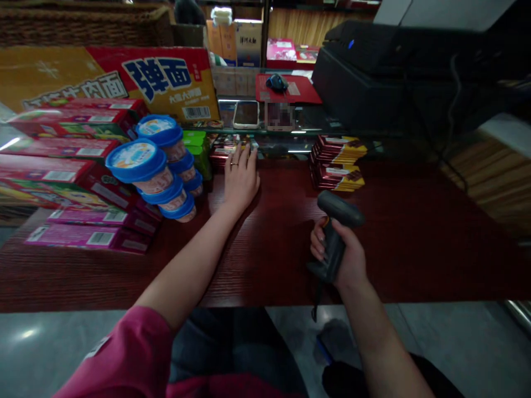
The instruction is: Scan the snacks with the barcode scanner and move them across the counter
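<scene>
My right hand (pixel 350 251) is wrapped round the grip of a dark handheld barcode scanner (pixel 338 213), held above the front of the wooden counter (pixel 265 260). My left hand (pixel 243 179) reaches forward with its fingers stretched out, a ring on one of them. Its fingertips rest at a low pile of shiny dark-red packets (pixel 219 152); whether they press on the packets I cannot tell. To the right, two stacks of brown and yellow chocolate-like bars (pixel 338 163) sit side by side. Left of my hand are green boxes (pixel 198 149) and stacked blue-lidded tubs (pixel 139 160).
Red boxes (pixel 78 166) and purple boxes (pixel 91 235) are piled at the left, before a large noodle carton (pixel 166 83). Behind the counter, a phone (pixel 246 114) and a mouse (pixel 277 83) on a red mat (pixel 307 91) lie on glass. Dark equipment (pixel 360 83) stands at the right.
</scene>
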Available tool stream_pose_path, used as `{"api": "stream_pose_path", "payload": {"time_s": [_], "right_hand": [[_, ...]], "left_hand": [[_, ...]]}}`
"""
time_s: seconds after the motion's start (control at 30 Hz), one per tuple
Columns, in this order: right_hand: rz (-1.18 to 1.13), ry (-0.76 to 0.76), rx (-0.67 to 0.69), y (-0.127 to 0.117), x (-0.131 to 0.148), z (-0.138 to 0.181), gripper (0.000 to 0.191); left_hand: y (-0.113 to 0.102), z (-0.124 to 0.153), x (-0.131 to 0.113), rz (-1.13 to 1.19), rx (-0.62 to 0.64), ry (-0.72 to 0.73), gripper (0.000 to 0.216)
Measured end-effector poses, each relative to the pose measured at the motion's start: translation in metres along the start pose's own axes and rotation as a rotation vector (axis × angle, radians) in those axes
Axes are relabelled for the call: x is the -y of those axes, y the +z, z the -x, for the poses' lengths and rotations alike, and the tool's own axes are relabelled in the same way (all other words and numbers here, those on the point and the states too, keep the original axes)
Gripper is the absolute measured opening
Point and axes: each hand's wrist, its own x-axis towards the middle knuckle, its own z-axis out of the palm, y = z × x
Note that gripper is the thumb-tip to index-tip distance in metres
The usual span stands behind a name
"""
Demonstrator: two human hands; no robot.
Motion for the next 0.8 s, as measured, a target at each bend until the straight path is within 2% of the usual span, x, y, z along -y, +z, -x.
{"api": "stream_pose_path", "payload": {"time_s": [0.13, 0.2, 0.3, 0.37, 0.5, 0.63, 0.73, 0.8], "right_hand": [[-0.082, -0.066, -0.055, -0.005, 0.004, -0.004, 0.019], [-0.132, -0.102, -0.096, -0.008, 0.005, -0.006, 0.018], [-0.205, -0.133, -0.150, -0.013, 0.007, -0.009, 0.017], [-0.245, -0.135, -0.156, -0.015, 0.008, -0.010, 0.017], [-0.300, -0.130, -0.160, -0.016, 0.010, -0.013, 0.017], [-0.253, -0.099, -0.117, -0.015, 0.010, -0.014, 0.016], [-0.152, -0.058, 0.008, -0.014, 0.007, -0.015, 0.019], [-0.077, 0.000, 0.125, -0.013, 0.005, -0.019, 0.022]], "left_hand": [[0.013, 0.009, -0.056, 0.108, 0.101, 0.403, 0.062], [0.024, 0.008, -0.086, 0.136, 0.135, 0.528, 0.060], [0.043, -0.002, -0.118, 0.177, 0.134, 0.527, 0.063], [0.054, -0.011, -0.126, 0.208, 0.137, 0.475, 0.064], [0.062, -0.021, -0.120, 0.290, 0.120, 0.394, 0.046], [0.045, -0.009, -0.106, 0.453, 0.055, 0.358, 0.031], [0.023, 0.011, -0.085, 0.579, 0.026, 0.174, 0.025], [0.009, 0.025, -0.063, 0.631, -0.019, 0.016, 0.020]]}}
